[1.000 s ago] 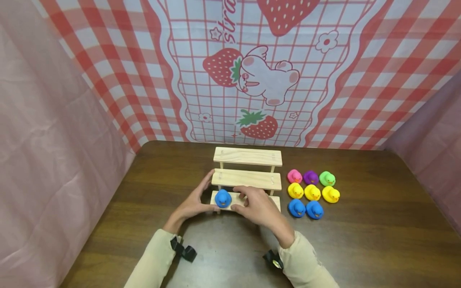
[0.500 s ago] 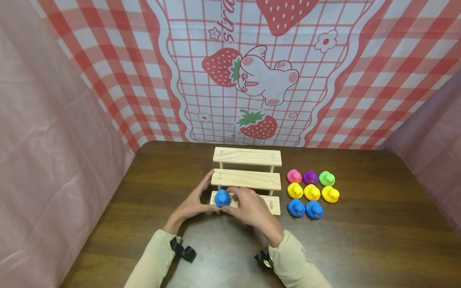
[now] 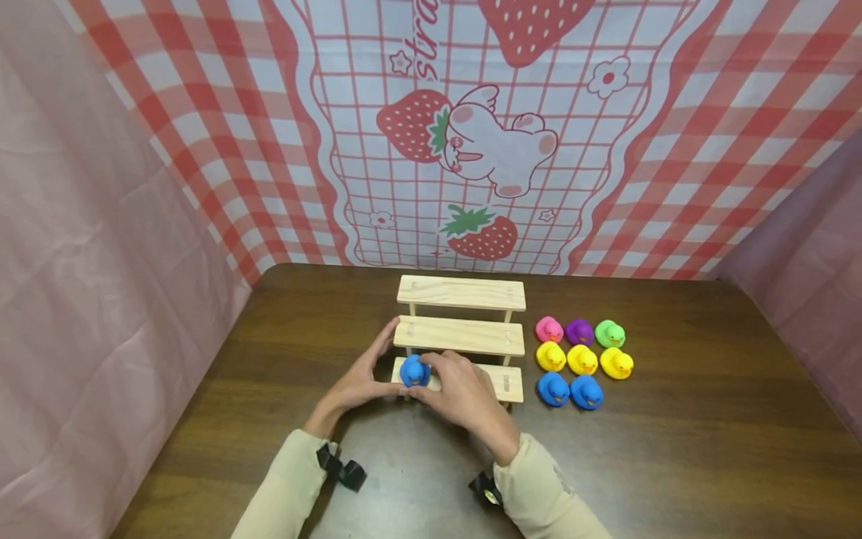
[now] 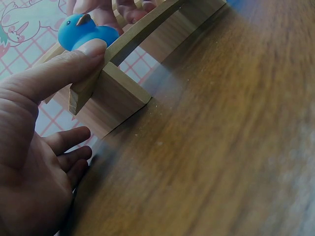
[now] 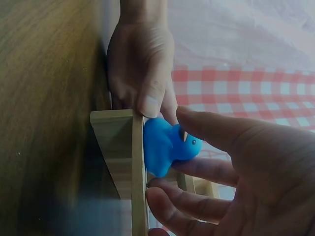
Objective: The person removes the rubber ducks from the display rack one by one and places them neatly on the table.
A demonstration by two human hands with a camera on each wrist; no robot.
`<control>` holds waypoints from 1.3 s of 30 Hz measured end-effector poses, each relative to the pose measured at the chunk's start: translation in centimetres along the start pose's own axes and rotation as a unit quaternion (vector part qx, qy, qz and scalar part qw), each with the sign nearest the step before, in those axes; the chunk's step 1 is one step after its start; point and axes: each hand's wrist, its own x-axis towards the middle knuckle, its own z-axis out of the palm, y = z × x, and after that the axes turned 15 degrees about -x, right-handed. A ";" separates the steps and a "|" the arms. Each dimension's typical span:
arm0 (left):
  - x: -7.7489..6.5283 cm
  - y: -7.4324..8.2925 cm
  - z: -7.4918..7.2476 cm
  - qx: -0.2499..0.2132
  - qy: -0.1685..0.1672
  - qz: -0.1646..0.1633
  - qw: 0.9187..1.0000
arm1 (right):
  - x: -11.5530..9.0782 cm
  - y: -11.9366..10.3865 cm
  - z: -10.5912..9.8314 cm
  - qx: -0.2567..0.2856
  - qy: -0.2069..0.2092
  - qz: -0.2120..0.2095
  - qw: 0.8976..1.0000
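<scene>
A blue rubber duck (image 3: 414,370) stands at the left end of the lowest tier of a three-tier wooden stand (image 3: 462,335). My right hand (image 3: 459,389) pinches it, the thumb at its front and the index finger behind, as the right wrist view shows. My left hand (image 3: 360,380) spans the stand's left end, fingers spread. Its thumb (image 4: 92,49) presses on the lowest tier's front edge close beside the duck, while an index fingertip reaches the middle tier's end. The other left fingers (image 4: 69,140) hang relaxed beside the stand.
To the right of the stand, more rubber ducks stand in rows on the wooden table (image 3: 707,404): pink (image 3: 548,330), purple (image 3: 579,332) and green (image 3: 610,334) at the back, three yellow (image 3: 582,360) in the middle, two blue (image 3: 587,392) in front. A strawberry-print cloth (image 3: 471,150) hangs behind.
My right hand has moved left and closed its thumb and index finger onto the blue duck. The left hand, the stand and the other ducks stay where they were.
</scene>
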 end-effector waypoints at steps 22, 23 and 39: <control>0.0 -0.1 -0.1 -0.006 -0.001 0.002 1.000 | -0.2 -0.1 -0.3 0.008 0.021 0.015 1.000; 0.0 -0.1 -0.1 -0.006 -0.001 0.003 1.000 | -0.2 0.0 -0.5 0.008 0.022 0.016 1.000; 0.0 0.1 0.1 0.000 0.005 0.000 1.000 | -1.6 1.4 -2.8 -0.020 0.037 0.025 0.999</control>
